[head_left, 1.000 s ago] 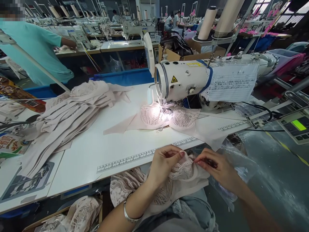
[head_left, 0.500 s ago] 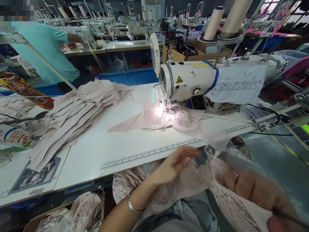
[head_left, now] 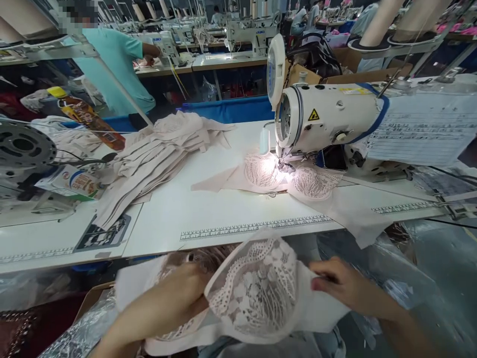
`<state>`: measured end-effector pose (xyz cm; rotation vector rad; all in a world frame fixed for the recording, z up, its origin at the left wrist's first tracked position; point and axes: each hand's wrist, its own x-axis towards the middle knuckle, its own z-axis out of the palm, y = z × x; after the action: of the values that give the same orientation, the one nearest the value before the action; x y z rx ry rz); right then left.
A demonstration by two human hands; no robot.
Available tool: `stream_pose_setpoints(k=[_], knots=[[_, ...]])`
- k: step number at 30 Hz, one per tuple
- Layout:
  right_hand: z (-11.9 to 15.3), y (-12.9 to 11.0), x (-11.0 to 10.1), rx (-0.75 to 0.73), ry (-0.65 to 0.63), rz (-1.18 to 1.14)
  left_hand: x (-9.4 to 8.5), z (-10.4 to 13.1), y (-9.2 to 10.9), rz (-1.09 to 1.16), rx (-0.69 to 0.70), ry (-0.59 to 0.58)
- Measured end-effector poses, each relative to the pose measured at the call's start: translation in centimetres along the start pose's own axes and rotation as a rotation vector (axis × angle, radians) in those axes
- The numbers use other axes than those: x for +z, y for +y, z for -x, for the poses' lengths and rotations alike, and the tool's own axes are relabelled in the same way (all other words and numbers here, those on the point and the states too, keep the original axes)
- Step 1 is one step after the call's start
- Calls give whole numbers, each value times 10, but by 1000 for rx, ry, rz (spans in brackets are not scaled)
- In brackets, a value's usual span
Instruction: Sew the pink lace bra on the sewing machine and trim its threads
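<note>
A pale pink lace bra (head_left: 257, 293) is stretched between my two hands over my lap, one cup facing up. My left hand (head_left: 182, 288) is closed on it near its middle; some of the fingers are hidden behind the fabric. On the other side my right hand (head_left: 339, 283) pinches the plain side wing. Beyond them, a second lace bra (head_left: 313, 184) lies on the white sewing table (head_left: 160, 214), partly beneath the needle area of the lit sewing machine (head_left: 328, 112).
A heap of pink bra pieces (head_left: 156, 154) lies on the table's left part, with a drink bottle (head_left: 91, 119) and a carton (head_left: 74, 181) beyond. A written sheet (head_left: 421, 124) hangs on the machine. A co-worker in a turquoise shirt (head_left: 112, 69) is at the back left.
The bra in hand has come from the lower right to the middle and is spread out. My left hand has closed on it. My right hand has moved inward. The view has shifted.
</note>
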<state>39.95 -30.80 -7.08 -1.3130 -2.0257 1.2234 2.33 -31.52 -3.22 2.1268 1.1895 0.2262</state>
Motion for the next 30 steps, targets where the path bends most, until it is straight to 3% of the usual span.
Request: stream_pose_setpoints(k=[2,4,6,7,10,14,17,20,23,25,27,30], knots=[[-9,20,24,78,-128,199,40,-3,-13,-269,-131,-152],[-11,42,43,139,-200,402,82,-15,-21,-475,-236,-226],[-10,59,54,175,-302,567,109,-28,-23,-631,-241,-240],[-10,66,55,187,-347,625,114,-33,-22,-693,-200,-201],[-13,71,48,224,-389,741,98,-45,-15,-762,110,37],[-25,47,19,260,-358,837,45,-84,-4,-621,607,327],[-41,17,-14,98,-288,637,12,-137,-2,-551,678,435],[-71,-1,-51,-103,-20,474,-9,-195,-4,-669,673,371],[-115,3,-83,-93,318,705,-17,-237,-2,-868,686,171],[-147,13,-99,-32,447,870,-18,-253,0,-952,677,43],[-176,25,-110,23,477,960,-17,-260,1,-983,655,-17],[-204,39,-120,75,412,957,-13,-260,1,-951,586,12]])
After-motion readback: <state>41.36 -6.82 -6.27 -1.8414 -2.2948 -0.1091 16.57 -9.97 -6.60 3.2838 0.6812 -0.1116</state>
